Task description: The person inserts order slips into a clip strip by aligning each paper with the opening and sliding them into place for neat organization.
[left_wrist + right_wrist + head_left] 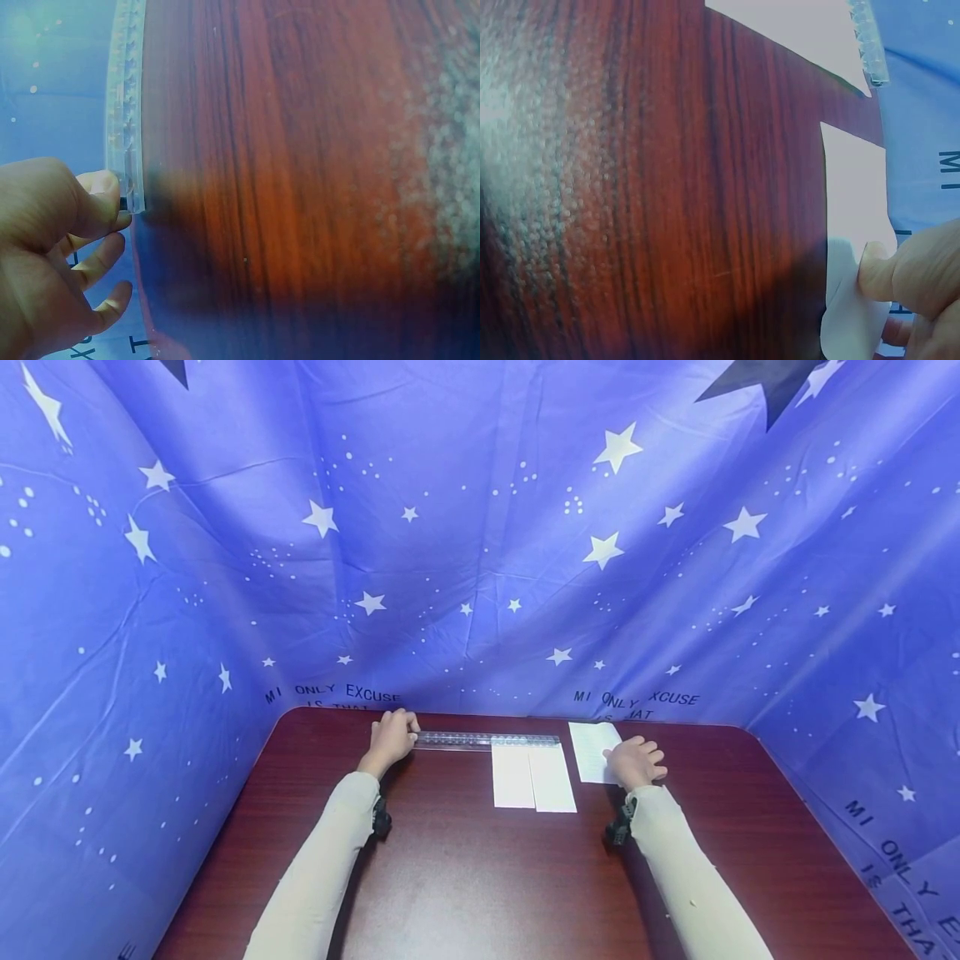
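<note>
A long clear plastic ruler (457, 741) lies along the far edge of the table, its right end at the top of two white paper pieces (513, 783) set side by side. My left hand (392, 740) pinches the ruler's left end; thumb and forefinger meet on it in the left wrist view, with the other fingers (112, 304) bent below. To the right, my right hand (636, 762) holds a separate white sheet (591, 750) by its right side. In the right wrist view the thumb presses on this sheet (853, 191), which bends near it; the fingers beneath are mostly hidden.
The dark reddish wood table (465, 877) reflects light toward its front. Blue cloth (480, 543) with stars and lettering hangs behind and along both sides, close to the table's far edge. A small black device (381, 818) sits on the left wrist, another (619, 823) on the right.
</note>
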Demonstrator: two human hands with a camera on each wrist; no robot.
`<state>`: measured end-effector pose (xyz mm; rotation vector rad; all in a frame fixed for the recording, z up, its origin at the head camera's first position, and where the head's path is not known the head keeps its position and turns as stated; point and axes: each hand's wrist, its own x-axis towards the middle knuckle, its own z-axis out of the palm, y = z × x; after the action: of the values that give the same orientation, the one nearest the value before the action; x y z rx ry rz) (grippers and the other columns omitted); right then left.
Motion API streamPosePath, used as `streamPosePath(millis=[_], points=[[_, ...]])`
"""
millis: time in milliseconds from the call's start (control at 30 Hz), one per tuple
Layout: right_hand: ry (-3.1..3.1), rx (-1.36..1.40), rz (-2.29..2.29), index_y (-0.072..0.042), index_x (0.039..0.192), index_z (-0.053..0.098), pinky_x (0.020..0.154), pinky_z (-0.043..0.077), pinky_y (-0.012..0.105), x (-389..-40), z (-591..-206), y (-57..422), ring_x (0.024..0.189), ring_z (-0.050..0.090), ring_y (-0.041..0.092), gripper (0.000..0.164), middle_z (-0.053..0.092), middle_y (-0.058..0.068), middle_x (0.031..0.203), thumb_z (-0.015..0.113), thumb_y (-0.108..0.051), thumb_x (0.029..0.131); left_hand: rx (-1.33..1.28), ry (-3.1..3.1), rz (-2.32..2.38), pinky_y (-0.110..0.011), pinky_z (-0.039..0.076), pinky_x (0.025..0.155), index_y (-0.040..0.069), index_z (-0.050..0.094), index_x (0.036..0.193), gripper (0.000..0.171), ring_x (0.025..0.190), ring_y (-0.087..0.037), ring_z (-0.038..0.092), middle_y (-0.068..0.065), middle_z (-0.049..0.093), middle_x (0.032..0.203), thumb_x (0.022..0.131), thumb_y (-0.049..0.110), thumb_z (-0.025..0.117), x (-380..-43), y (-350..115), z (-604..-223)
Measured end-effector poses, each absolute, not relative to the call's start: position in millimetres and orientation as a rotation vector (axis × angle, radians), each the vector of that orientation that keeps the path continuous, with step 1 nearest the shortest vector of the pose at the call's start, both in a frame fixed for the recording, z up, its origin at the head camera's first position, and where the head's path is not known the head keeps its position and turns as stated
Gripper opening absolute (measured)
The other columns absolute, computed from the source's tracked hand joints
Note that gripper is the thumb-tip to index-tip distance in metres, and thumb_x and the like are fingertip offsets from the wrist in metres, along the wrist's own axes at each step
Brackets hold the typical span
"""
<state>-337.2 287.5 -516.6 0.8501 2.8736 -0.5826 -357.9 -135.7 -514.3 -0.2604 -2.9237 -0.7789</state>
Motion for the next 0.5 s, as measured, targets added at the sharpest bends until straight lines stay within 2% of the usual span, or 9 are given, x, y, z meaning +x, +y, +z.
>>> streamPosePath(millis=[233,500], points=[[2.883,0.825,-0.575,0.019,0.141,0.022,0.105,0.031,0.067,-335.1,-515.1,287.0,0.129,0.032,0.056,0.071,0.033,0.046,0.139,0.054,-0.033,0.103,-0.267,-2.907,-0.784,-0.054,0.043,0.089,0.011,0.065,0.079,0.012,0.099,-0.033,0.058,-0.008,0.064,0.095,0.087,0.003,0.069,-356.6,-135.9,-514.4],[2.909,0.811,-0.564,0.022,0.138,0.027,0.105,0.03,0.067,-334.2,-515.2,285.2,0.131,0.03,0.055,0.069,0.033,0.044,0.137,0.054,-0.031,0.102,-0.264,-2.914,-0.789,-0.054,0.043,0.089,0.011,0.065,0.079,0.012,0.101,-0.034,0.058,-0.009,0.064,0.094,0.088,0.003,0.069,-357.2,-136.1,-515.1]])
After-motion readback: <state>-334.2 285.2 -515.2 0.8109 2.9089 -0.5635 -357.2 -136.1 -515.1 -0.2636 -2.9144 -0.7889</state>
